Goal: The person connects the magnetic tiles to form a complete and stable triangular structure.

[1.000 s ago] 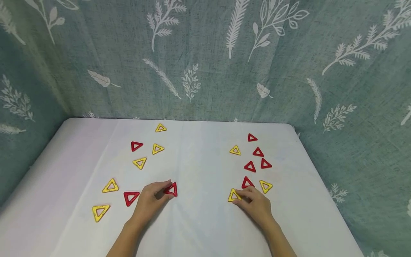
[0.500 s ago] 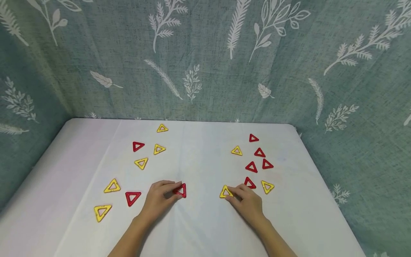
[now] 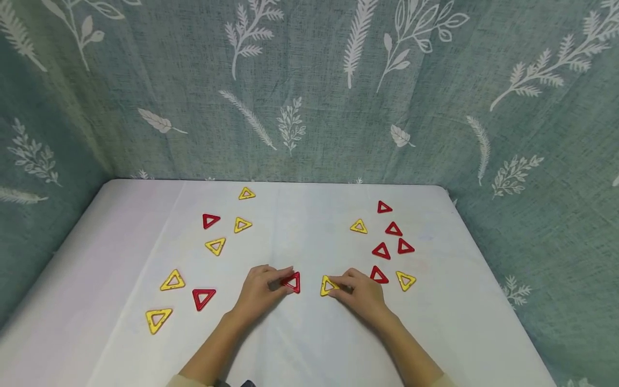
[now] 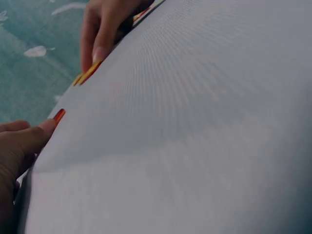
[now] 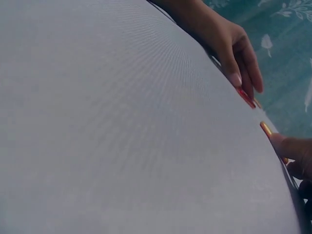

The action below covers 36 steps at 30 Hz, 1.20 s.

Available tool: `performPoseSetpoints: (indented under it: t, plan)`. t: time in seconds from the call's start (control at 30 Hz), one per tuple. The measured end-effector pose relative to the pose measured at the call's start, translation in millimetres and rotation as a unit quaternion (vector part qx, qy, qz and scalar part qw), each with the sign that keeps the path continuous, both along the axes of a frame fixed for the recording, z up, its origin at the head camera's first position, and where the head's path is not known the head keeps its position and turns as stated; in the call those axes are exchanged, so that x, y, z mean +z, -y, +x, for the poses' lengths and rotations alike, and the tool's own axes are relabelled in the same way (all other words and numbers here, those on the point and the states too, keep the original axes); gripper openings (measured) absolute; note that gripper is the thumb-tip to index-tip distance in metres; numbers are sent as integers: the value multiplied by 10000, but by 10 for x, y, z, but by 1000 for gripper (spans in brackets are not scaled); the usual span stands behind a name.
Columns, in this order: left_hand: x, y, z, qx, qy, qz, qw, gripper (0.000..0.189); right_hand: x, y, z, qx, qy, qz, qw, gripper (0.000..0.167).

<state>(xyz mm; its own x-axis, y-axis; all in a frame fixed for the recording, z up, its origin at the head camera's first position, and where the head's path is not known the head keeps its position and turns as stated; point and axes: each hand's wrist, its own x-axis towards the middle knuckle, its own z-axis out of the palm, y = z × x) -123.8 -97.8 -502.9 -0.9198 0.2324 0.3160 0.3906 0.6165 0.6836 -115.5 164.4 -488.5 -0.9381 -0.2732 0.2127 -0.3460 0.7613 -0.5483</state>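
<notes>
My left hand (image 3: 261, 293) pinches a hollow red triangle (image 3: 298, 282) between thumb and fingers, near the middle of the white table. Facing it, my right hand (image 3: 361, 294) pinches a hollow yellow triangle (image 3: 323, 287). A narrow strip of cloth separates the two pieces. From the left wrist, the red triangle (image 4: 59, 116) shows edge-on at the left fingertips, with the yellow triangle (image 4: 89, 73) beyond. In the right wrist view the yellow triangle (image 5: 265, 128) and red triangle (image 5: 245, 97) also appear edge-on, low over the cloth; whether they touch it I cannot tell.
Several yellow triangles (image 3: 172, 280) and two red ones, including a red triangle (image 3: 203, 298), lie loose on the left. On the right lie several red triangles (image 3: 381, 251) and two yellow ones, including a yellow triangle (image 3: 405, 280). Green leaf-patterned cloth (image 3: 309, 134) hangs behind the table (image 3: 309, 215).
My left hand has moved right with the red triangle, and my right hand has moved left with the yellow one. The gap between them has narrowed; the loose triangles lie as before.
</notes>
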Motion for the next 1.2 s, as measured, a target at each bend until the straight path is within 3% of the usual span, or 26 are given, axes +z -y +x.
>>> performPoseSetpoints:
  t: [0.17, 0.4, 0.67, 0.83, 1.2]
  plan:
    - [-7, -111, -47, -187, -231, -81, 9995, 47, 17, 85, -30, 94, 83, 262, 9996, 36]
    - [13, -183, -57, -283, 56, -69, 9996, 46, 28, 172, -46, 233, -25, 496, 9985, 37]
    - [23, -210, -81, -310, -76, -56, 9995, 46, 3, 207, -40, 199, -206, 519, 9982, 37]
    - [22, -218, -84, -305, -254, -202, 9990, 43, -25, 205, -37, 171, -307, 408, 9986, 38]
    - [-11, -273, -55, -30, -189, -638, 9978, 39, -55, 193, -12, 81, -328, 351, 9988, 36]
